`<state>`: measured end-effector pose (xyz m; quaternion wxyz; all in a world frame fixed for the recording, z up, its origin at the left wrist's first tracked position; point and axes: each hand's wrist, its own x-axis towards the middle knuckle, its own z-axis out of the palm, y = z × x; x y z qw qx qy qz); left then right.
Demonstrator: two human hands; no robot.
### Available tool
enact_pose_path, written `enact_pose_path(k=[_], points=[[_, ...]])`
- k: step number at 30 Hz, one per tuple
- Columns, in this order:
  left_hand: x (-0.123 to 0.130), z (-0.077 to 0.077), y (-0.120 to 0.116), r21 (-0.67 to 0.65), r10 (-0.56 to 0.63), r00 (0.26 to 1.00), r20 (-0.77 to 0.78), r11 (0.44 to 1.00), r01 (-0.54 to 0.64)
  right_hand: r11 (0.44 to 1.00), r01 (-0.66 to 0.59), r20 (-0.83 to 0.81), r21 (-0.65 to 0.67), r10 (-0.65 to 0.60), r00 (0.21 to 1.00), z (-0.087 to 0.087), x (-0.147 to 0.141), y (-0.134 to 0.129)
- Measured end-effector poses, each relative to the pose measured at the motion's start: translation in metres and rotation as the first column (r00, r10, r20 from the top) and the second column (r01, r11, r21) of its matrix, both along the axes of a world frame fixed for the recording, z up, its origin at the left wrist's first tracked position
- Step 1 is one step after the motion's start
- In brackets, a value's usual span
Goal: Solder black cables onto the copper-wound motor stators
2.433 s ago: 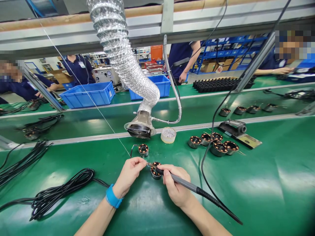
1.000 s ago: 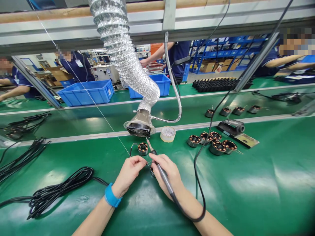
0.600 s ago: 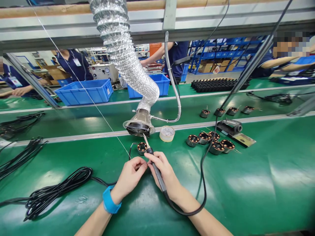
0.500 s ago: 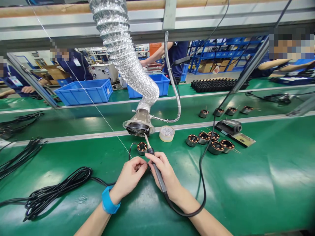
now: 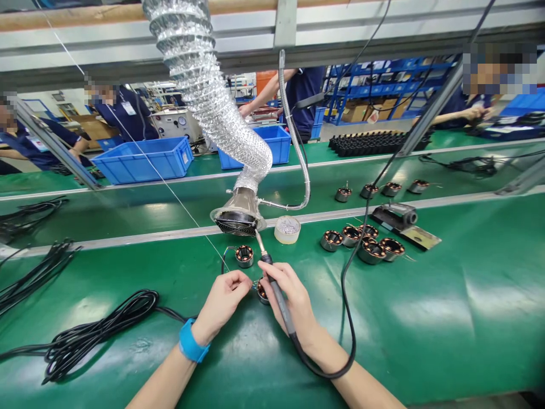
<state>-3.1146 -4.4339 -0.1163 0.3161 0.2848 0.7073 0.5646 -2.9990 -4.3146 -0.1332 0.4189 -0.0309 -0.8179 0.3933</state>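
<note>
My right hand (image 5: 293, 301) is wrapped round a soldering iron (image 5: 279, 295), its tip pointing up and away towards the fume hood. Beneath the fingers of that hand sits a motor stator (image 5: 262, 292), partly hidden. My left hand (image 5: 225, 298), with a blue wristband (image 5: 192, 342), is closed in a pinch just left of this stator. A thin pale wire (image 5: 183, 203), perhaps solder, slants down from the upper left to the pinching hand. Small bluish leads show between the fingertips and the stator. Another stator (image 5: 244, 256), with a cable attached, stands just beyond my hands.
A fume hood (image 5: 238, 218) on a foil duct hangs ahead. Beside it is a round tub (image 5: 287, 229). Several stators (image 5: 372, 251) and a metal fixture (image 5: 404, 224) lie right; coiled black cable (image 5: 102, 335) lies left. The iron's cord (image 5: 347, 301) loops beside my right arm. Co-workers stand beyond.
My hands have drawn slightly apart, uncovering more of the stator between them. The iron's tip has shifted a little to the right.
</note>
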Motion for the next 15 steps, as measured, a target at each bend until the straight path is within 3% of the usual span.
enact_pose_path(k=[5, 15], points=[[0.0, 0.0, 0.003, -0.033, 0.015, 1.0, -0.027, 0.999, -0.016, 0.976, 0.213, -0.095, -0.036, -0.215, 0.972, 0.013, 0.016, 0.003], [0.0, -0.003, 0.003, -0.028, 0.008, 1.0, -0.004, 1.0, -0.008, 0.988, 0.156, -0.155, -0.002, -0.155, 0.976, 0.018, 0.025, 0.001]])
